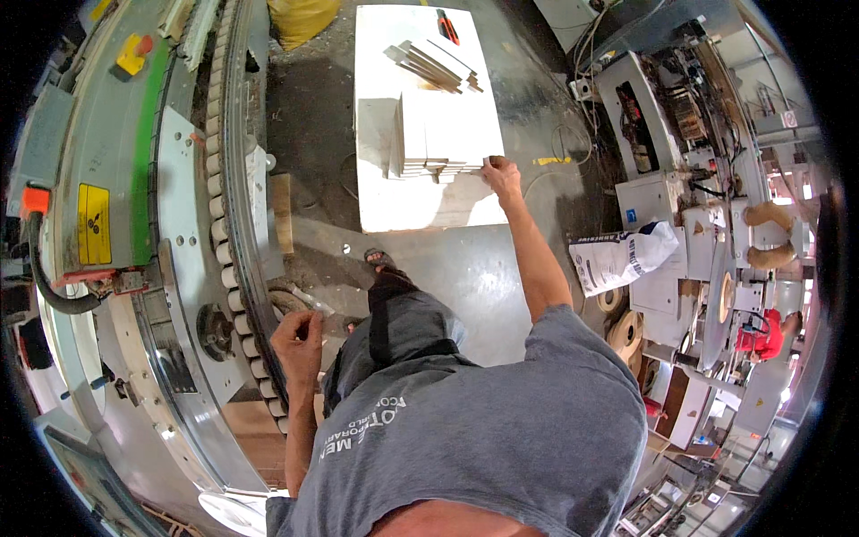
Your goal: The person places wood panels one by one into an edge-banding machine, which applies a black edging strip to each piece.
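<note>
A stack of white panels (458, 121) lies on a white-topped table (380, 72) ahead of me. My right hand (503, 176) reaches out to the near right corner of the stack, its fingers closed at the edge of a panel there. Lower down on the left, my left hand (298, 342) hangs by the machine's roller track with fingers curled in; nothing shows in it. Beyond the stack lie several narrow strips (428, 68), loosely bunched. An orange and black utility knife (448, 29) rests near the table's far edge.
A long machine with a roller track (224, 233) runs along my left. To the right stand another machine (640, 116), a white sack (625, 258) and rolls of edging (625, 333). A yellow bag (302, 20) sits beyond the table; a person in red (761, 336) is far right.
</note>
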The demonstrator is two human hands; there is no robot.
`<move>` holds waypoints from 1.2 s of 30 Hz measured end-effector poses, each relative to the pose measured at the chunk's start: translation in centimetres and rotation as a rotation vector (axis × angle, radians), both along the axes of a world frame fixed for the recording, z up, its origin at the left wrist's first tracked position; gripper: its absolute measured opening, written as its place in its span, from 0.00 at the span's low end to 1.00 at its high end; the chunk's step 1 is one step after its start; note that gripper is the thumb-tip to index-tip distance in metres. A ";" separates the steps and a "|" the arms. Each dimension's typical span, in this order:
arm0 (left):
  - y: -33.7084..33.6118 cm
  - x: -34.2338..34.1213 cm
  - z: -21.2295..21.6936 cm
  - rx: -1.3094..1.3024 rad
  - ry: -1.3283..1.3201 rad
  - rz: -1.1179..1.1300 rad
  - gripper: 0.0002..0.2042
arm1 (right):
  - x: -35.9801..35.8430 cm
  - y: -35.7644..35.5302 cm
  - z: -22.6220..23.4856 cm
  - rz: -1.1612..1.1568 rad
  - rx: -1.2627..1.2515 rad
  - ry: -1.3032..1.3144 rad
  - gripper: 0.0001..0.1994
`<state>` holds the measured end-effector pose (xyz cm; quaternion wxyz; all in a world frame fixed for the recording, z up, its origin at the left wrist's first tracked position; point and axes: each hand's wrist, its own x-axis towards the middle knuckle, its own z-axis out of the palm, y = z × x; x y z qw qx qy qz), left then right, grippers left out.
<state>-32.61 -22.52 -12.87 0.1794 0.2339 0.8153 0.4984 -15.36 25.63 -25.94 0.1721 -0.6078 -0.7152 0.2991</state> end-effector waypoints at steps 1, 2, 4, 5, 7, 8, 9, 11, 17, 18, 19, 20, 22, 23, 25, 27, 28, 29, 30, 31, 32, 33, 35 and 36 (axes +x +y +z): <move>0.1 -0.1 -0.2 -0.006 0.000 -0.007 0.05 | 0.1 0.1 -0.2 0.040 -0.026 -0.019 0.23; 0.4 -0.2 -0.4 -0.036 -0.044 0.011 0.05 | 0.4 0.1 -0.6 0.040 0.002 0.029 0.21; 0.3 -0.5 -1.0 -0.075 -0.086 0.038 0.05 | 0.2 0.0 0.2 0.044 -0.057 0.103 0.19; 0.2 -0.7 -1.6 -0.076 -0.086 0.030 0.07 | 0.1 -0.1 0.6 0.047 -0.106 0.177 0.18; 0.8 -0.7 -2.0 -0.071 -0.088 0.013 0.08 | 0.8 1.0 0.0 0.019 -0.236 0.300 0.16; 1.4 -0.7 -1.9 -0.060 -0.061 0.003 0.07 | 1.3 1.8 -0.3 -0.002 -0.365 0.426 0.15; 1.4 -0.6 -1.8 -0.059 -0.027 0.021 0.05 | 0.8 1.3 0.1 -0.068 -0.405 0.554 0.13; 2.0 -0.3 -1.8 -0.045 -0.045 0.004 0.06 | 3.1 2.3 -0.8 -0.244 -0.406 0.752 0.13; 2.8 0.6 1.4 -0.024 0.134 0.095 0.13 | 1.3 -7.1 13.0 0.060 -0.234 0.870 0.12; 3.2 0.5 2.9 0.011 0.166 0.086 0.16 | -0.8 -9.9 14.0 0.184 -0.267 0.855 0.09; 3.4 0.4 4.2 0.045 0.194 0.072 0.20 | -3.1 -13.4 14.7 0.303 -0.295 0.835 0.08; 3.3 0.2 5.3 0.040 0.202 0.131 0.20 | -5.2 -16.5 14.2 0.388 -0.407 0.793 0.09; 2.8 -0.2 6.8 0.044 0.539 0.043 0.27 | -9.1 -23.5 13.9 0.570 -0.651 0.746 0.10; 2.1 -0.1 6.8 0.024 0.544 0.107 0.27 | -10.8 -27.1 13.8 0.697 -0.710 0.771 0.09; -0.1 0.5 6.7 -0.025 0.513 0.163 0.31 | -13.3 -33.0 14.4 0.892 -0.818 0.761 0.12; -3.8 0.5 6.0 -0.155 0.500 0.324 0.33 | -15.8 -37.0 14.9 0.992 -0.915 0.826 0.10; -5.6 0.4 6.3 -0.205 0.538 0.387 0.32 | -16.8 -38.8 15.2 1.055 -0.974 0.819 0.08; -7.4 0.4 6.5 -0.254 0.573 0.442 0.32 | -17.7 -40.8 15.3 1.112 -1.030 0.812 0.08; -9.3 0.3 6.2 -0.258 0.633 0.521 0.29 | -18.5 -42.9 15.2 1.120 -1.198 0.844 0.09; -10.9 0.0 5.7 -0.266 0.629 0.551 0.29 | -19.2 -44.6 16.2 1.170 -1.258 0.771 0.11; -12.4 -0.4 5.2 -0.167 0.552 0.661 0.28 | -20.4 -46.0 15.8 1.248 -1.222 0.712 0.12; -13.9 -1.0 4.7 -0.069 0.476 0.769 0.27 | -21.7 -47.5 15.0 1.325 -1.187 0.654 0.13; -16.5 -3.4 4.3 -0.177 0.592 0.811 0.25 | -24.2 -50.3 13.3 1.360 -1.229 0.785 0.15; -18.2 -4.4 3.4 -0.185 0.590 0.837 0.25 | -24.7 -51.7 14.4 1.308 -1.202 0.746 0.20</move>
